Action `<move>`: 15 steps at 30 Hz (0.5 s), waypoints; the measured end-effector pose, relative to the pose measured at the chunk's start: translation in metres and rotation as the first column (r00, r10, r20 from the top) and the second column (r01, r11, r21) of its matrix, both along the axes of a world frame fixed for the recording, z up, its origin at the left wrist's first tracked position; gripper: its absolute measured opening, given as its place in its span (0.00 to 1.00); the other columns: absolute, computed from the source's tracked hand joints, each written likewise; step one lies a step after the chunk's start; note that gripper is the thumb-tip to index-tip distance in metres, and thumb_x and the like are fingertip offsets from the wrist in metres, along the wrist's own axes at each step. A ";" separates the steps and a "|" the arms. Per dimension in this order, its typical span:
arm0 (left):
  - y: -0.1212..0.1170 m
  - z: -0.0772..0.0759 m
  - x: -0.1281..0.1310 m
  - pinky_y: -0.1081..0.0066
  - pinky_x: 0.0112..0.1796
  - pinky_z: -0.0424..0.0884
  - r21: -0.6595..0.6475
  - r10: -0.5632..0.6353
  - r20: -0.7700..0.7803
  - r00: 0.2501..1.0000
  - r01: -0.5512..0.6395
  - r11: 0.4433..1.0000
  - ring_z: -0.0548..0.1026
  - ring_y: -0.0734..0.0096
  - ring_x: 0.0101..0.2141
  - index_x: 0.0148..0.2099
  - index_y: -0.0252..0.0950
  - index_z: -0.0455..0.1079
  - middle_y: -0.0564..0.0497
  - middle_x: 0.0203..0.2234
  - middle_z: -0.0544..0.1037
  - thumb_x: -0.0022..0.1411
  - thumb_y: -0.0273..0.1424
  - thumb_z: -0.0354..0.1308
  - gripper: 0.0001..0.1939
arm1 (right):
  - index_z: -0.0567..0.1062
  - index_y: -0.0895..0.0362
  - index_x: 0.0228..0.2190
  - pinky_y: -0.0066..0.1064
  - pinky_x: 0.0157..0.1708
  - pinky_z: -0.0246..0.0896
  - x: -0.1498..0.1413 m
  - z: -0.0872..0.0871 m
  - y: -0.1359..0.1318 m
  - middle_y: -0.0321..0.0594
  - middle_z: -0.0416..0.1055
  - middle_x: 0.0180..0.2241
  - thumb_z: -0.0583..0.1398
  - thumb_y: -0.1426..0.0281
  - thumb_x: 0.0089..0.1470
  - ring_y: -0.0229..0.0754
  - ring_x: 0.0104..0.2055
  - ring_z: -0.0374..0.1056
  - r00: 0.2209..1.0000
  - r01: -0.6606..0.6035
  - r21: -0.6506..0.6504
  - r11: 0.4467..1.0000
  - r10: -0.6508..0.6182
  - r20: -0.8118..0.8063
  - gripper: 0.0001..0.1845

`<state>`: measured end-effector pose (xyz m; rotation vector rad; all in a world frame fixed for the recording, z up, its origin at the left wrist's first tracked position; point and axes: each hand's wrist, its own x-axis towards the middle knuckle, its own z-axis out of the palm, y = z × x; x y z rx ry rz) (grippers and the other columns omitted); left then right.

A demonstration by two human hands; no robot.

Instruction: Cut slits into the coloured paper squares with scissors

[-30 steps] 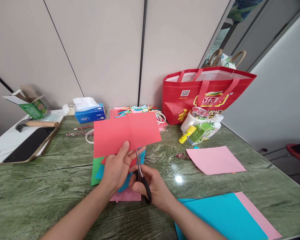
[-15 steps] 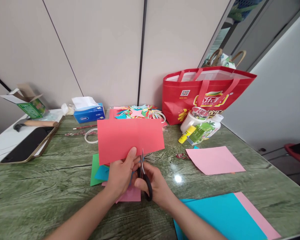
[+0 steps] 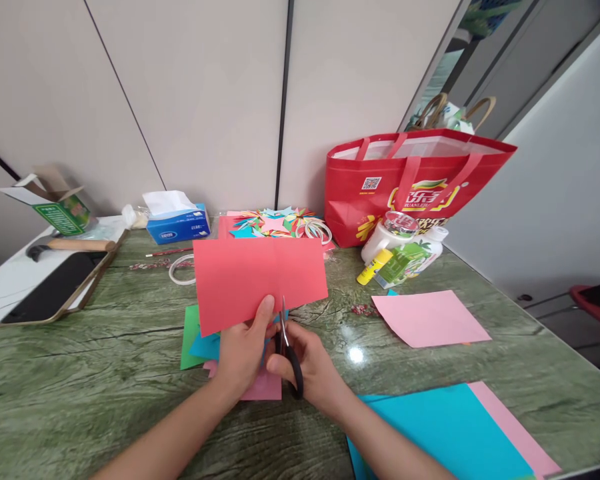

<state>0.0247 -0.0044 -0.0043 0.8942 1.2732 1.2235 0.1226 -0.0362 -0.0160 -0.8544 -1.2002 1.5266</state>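
Note:
A sheet of red paper [image 3: 237, 277] with a crease down it is raised over the table, its lower edge pinched by my left hand [image 3: 245, 350], thumb on top. My right hand [image 3: 307, 367] is closed round the black handles of a pair of scissors [image 3: 294, 370]. The scissor blades point away from me and meet the lower edge of the red paper along the crease, just right of my left thumb. Beneath my hands lie pieces of blue paper [image 3: 207, 347], green paper [image 3: 190, 347] and pink paper [image 3: 265, 387], partly hidden.
Blue sheets [image 3: 430, 427] and a pink sheet [image 3: 433, 320] lie at the right. Behind stand a red bag [image 3: 353, 200], a yellow glue stick [image 3: 375, 267] and a tissue box [image 3: 177, 228]. Folded paper stars [image 3: 275, 223] and a tape roll [image 3: 180, 270] are further back; a hammer [image 3: 75, 245] lies left.
The red paper's left side has tilted slightly lower. The scissors have shifted a little left along with my right hand, still at the crease.

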 end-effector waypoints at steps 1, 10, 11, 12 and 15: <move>0.000 -0.001 -0.001 0.66 0.36 0.70 0.007 0.003 -0.018 1.000 -0.003 1.000 0.73 0.59 0.38 0.37 0.34 0.70 0.45 0.35 0.77 0.46 0.42 0.58 0.19 | 0.66 0.58 0.28 0.25 0.23 0.49 0.000 0.000 0.000 0.33 0.58 0.23 0.63 0.58 0.39 0.34 0.24 0.53 1.000 0.002 0.001 1.000 -0.002 0.007 0.19; -0.003 0.011 -0.001 0.67 0.32 0.70 0.032 0.058 -0.196 0.979 -0.052 0.998 0.75 0.60 0.33 0.34 0.35 0.72 0.47 0.27 0.78 0.46 0.42 0.57 0.17 | 0.67 0.58 0.28 0.25 0.22 0.49 0.001 0.003 0.000 0.32 0.58 0.22 0.63 0.56 0.37 0.34 0.24 0.52 1.000 0.024 -0.005 1.000 -0.024 0.020 0.21; -0.003 0.013 0.000 0.67 0.32 0.70 0.025 0.065 -0.185 0.981 -0.062 0.998 0.75 0.60 0.31 0.34 0.35 0.72 0.48 0.26 0.78 0.46 0.42 0.58 0.16 | 0.66 0.58 0.28 0.25 0.22 0.48 0.001 0.003 0.000 0.32 0.58 0.22 0.63 0.55 0.36 0.34 0.23 0.52 0.999 0.024 -0.009 1.000 -0.024 0.021 0.21; -0.004 0.014 0.000 0.67 0.31 0.70 0.017 0.070 -0.178 0.981 -0.068 0.998 0.75 0.61 0.30 0.33 0.35 0.72 0.48 0.26 0.78 0.46 0.41 0.58 0.16 | 0.66 0.57 0.28 0.25 0.22 0.49 0.001 0.003 0.000 0.32 0.58 0.22 0.64 0.55 0.35 0.34 0.23 0.52 0.999 0.026 -0.013 1.000 -0.025 0.020 0.22; -0.004 0.014 0.000 0.67 0.31 0.70 0.008 0.073 -0.196 0.978 -0.073 0.997 0.75 0.62 0.28 0.33 0.36 0.73 0.48 0.26 0.78 0.46 0.41 0.58 0.15 | 0.67 0.57 0.29 0.25 0.22 0.49 0.001 0.001 0.000 0.32 0.58 0.22 0.64 0.55 0.34 0.34 0.24 0.52 1.000 0.023 -0.023 0.999 -0.023 0.009 0.23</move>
